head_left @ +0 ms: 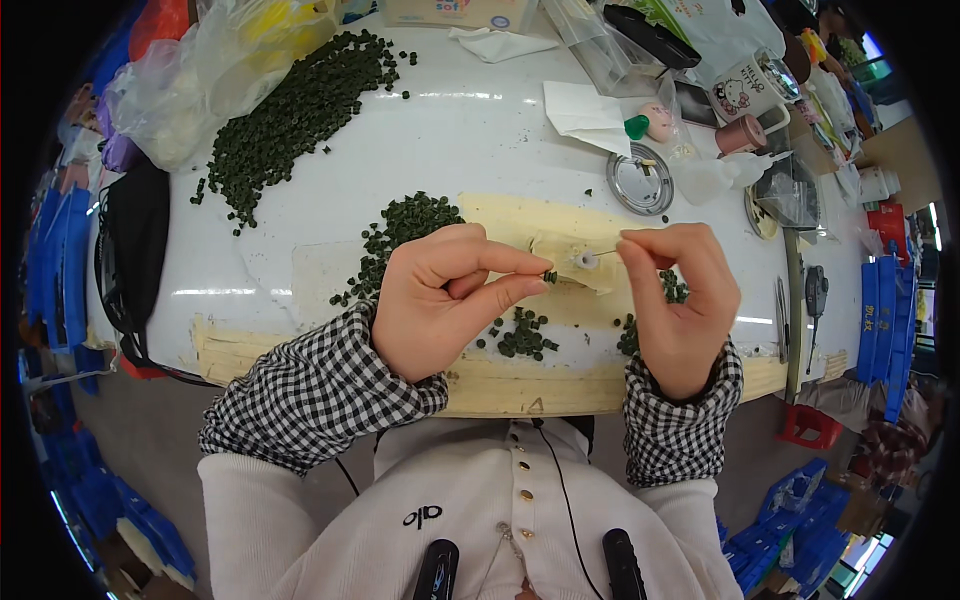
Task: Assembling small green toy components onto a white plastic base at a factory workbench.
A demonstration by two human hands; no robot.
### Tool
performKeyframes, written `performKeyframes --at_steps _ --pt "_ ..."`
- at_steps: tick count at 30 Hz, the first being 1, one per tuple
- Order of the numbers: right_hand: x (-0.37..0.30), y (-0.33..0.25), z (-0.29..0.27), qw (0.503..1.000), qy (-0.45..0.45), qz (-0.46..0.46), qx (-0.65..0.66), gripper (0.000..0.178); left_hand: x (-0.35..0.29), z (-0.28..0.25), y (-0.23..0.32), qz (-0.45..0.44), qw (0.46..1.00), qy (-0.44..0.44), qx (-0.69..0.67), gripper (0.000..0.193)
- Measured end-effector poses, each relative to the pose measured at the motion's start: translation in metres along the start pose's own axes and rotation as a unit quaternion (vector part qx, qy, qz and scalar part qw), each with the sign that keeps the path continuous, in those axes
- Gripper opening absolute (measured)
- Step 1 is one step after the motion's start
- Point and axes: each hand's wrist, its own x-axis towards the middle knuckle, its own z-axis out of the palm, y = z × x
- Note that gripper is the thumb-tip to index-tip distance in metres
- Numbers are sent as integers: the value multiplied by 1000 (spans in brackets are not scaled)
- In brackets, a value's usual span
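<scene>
Ok so, L hand [430, 300] has a tiny dk green piece [551, 277] pinched in its fingers [505, 258], R hand [692, 290] pinches a thin rod [607, 252], tip by a small white cylinder [587, 261]. Loose green pieces [405, 230] crowd near the L hand; metal dish [640, 182] + mug [745, 88] off R. White desk [470, 130], blue bins [880, 315] both sides. Lettering on mug + shirt [450, 490].

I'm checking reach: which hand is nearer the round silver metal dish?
Right. The person's right hand is just below the round silver metal dish in the picture; the left hand is farther off, to its lower left.
</scene>
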Motion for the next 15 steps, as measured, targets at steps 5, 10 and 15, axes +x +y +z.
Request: performKeyframes --at_steps 5,10,15 --pt "-4 -10 -7 991 15 -46 123 8 -1 0 -2 26 999 -13 30 19" --pt "-11 -10 9 955 -36 38 293 16 -1 1 1 21 999 -23 44 19" --pt "-10 -11 12 950 -71 37 301 17 -1 0 -3 43 997 -25 64 19"
